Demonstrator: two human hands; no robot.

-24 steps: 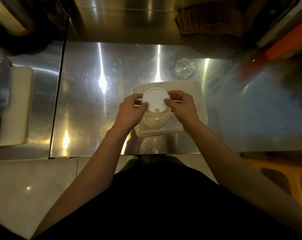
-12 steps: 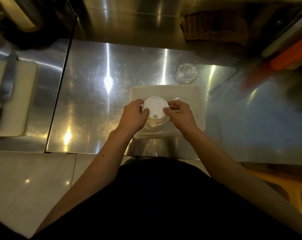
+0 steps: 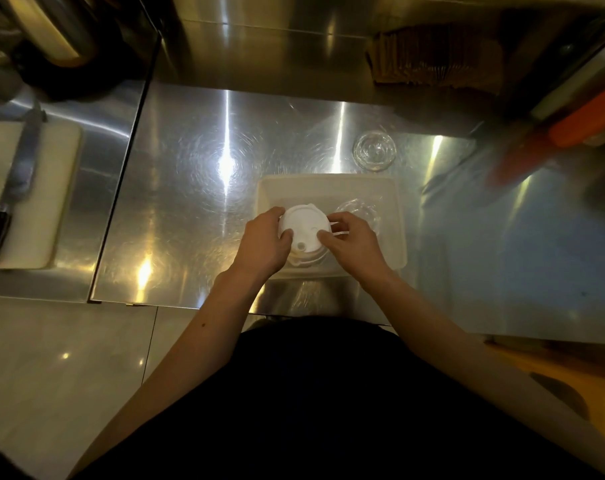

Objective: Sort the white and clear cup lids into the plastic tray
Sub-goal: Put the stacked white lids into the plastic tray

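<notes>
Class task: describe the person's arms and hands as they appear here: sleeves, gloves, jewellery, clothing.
Both the left hand and the right hand are bare: no gloves, and no rings or watch visible. Both forearms are uncovered, with no sleeves showing. A dark black garment covers the torso.

Both hands grip a stack of white lids [image 3: 304, 226] over the near-left part of the plastic tray [image 3: 329, 183]: left hand [image 3: 264, 245] on its left edge, right hand [image 3: 353, 245] on its right. Clear lids [image 3: 360, 211] lie in the tray's right half. Another clear lid [image 3: 375, 155] sits on the steel counter [image 3: 190, 185] just beyond the tray.
</notes>
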